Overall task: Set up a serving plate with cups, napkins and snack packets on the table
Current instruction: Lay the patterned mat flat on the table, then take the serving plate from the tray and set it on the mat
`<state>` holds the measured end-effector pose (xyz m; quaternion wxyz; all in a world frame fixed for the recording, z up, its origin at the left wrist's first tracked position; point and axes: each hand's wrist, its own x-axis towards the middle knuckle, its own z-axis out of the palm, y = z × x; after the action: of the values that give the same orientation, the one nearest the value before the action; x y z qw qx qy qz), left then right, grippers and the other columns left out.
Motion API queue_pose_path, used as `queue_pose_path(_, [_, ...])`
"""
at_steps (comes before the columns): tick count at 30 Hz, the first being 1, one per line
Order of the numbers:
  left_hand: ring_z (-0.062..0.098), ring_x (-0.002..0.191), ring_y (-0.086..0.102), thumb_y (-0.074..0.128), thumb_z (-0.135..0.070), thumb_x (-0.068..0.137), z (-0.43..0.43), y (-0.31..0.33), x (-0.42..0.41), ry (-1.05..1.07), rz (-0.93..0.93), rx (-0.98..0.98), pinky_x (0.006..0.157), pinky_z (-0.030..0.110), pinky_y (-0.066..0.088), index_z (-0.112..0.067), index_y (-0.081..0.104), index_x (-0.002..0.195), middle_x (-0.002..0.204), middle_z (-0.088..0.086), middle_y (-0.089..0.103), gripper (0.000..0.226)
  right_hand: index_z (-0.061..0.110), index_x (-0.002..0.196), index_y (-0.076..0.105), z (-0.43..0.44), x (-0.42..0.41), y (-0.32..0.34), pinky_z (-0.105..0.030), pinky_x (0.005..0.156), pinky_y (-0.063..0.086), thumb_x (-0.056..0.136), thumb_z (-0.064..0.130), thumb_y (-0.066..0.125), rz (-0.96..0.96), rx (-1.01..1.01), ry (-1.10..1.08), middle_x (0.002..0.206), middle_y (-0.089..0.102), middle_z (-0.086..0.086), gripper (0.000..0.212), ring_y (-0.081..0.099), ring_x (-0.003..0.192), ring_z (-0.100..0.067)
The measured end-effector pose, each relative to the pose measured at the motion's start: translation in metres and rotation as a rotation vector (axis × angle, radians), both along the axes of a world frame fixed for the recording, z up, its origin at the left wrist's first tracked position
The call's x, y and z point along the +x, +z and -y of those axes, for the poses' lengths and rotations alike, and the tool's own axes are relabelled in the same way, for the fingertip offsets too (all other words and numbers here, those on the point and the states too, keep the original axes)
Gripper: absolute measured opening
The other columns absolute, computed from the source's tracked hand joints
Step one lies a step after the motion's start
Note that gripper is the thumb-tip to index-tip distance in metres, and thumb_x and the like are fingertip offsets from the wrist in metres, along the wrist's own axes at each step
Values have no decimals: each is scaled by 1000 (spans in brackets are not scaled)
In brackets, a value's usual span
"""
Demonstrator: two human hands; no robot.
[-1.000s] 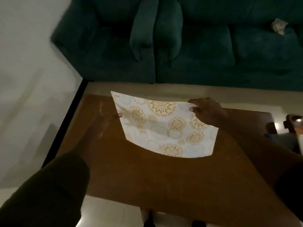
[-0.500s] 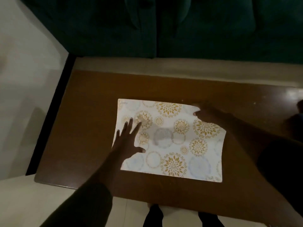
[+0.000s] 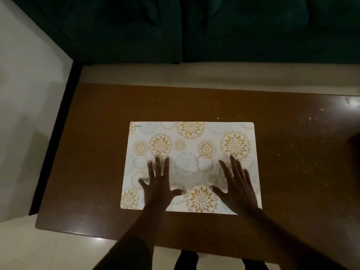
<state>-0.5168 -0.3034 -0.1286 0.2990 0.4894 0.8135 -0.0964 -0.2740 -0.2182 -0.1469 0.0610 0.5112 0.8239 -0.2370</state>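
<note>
On the brown table (image 3: pixel 93 152) a placemat (image 3: pixel 194 151) is lying flat, white with gold flower rounds, its long edges running square with the table's; both hands are pressing down on its near half, palms down; left hand (image 3: pixel 158 185) is spreading its fingers wide and gripping nothing, thumb pointing inward; right hand (image 3: pixel 236 187) is doing likewise, flat and splayed, its wrist crossing the mat's near right corner; beyond the table a dark green sofa (image 3: pixel 194 30) is filling the top; pale floor (image 3: pixel 29 104) is showing at left.
</note>
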Motion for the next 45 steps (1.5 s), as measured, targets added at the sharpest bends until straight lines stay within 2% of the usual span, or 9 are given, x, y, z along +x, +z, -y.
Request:
queue_pose_path(6, [31,151,-19,58,-81,68,-9,1,-6,-54,-48,9,111,70,23,-31,-20,153,161,3,-29,126,27,156,10,0,7,-15,-50,121,13,83,76,35,90,21,6,164,-5,-8,91,-2,151,-29])
queue_pose_path(18, [30,151,-17,64,-73,70,-7,0,-8,-81,-40,35,111,70,25,-33,-18,153,162,1,-28,123,33,155,-1,10,12,-13,-46,123,8,82,79,27,102,-8,-4,163,-12,-5,91,-10,151,-27])
queue_pose_path(22, [30,151,-17,64,-74,70,-8,-1,-7,-83,-34,35,111,70,25,-32,-16,154,162,1,-28,124,34,155,0,9,12,-11,-46,123,8,84,77,31,89,-12,-9,163,-12,-4,89,-9,151,-26])
queue_pose_path(29, [29,153,-4,45,-81,76,-46,21,13,-155,-139,95,117,63,15,-28,-8,156,164,6,-19,110,39,152,15,-30,49,27,-41,117,27,95,62,33,-16,12,-163,164,10,4,65,11,151,-18])
queue_pose_path(32, [28,154,1,45,-75,81,-87,36,53,-197,-127,177,118,58,18,-27,-3,157,165,5,-13,102,34,152,18,-65,106,50,-41,112,34,97,55,36,-5,7,-328,164,11,4,62,15,150,-17])
queue_pose_path(35, [27,154,7,49,-71,83,-128,46,114,-268,-71,234,119,54,23,-27,2,157,166,5,-7,98,29,152,20,-94,173,73,-42,105,41,98,49,41,-10,-17,-464,163,16,2,62,30,145,-23])
queue_pose_path(39, [28,151,20,51,-70,83,-181,54,220,-379,5,290,114,49,33,-27,9,157,166,5,4,96,20,151,26,-114,270,100,-39,104,43,98,39,47,42,26,-539,159,26,-5,61,38,140,-26])
queue_pose_path(42, [30,150,21,56,-65,84,-213,61,304,-436,101,305,112,47,35,-29,12,156,166,5,7,92,12,139,42,-122,339,118,-39,93,47,92,25,58,26,157,-576,142,47,-12,51,52,124,-31])
queue_pose_path(45, [29,149,23,64,-55,84,-235,67,370,-413,232,296,111,47,34,-30,15,155,165,6,13,90,12,131,49,-127,393,128,-41,87,49,87,18,62,-8,201,-664,134,52,-12,46,54,118,-31])
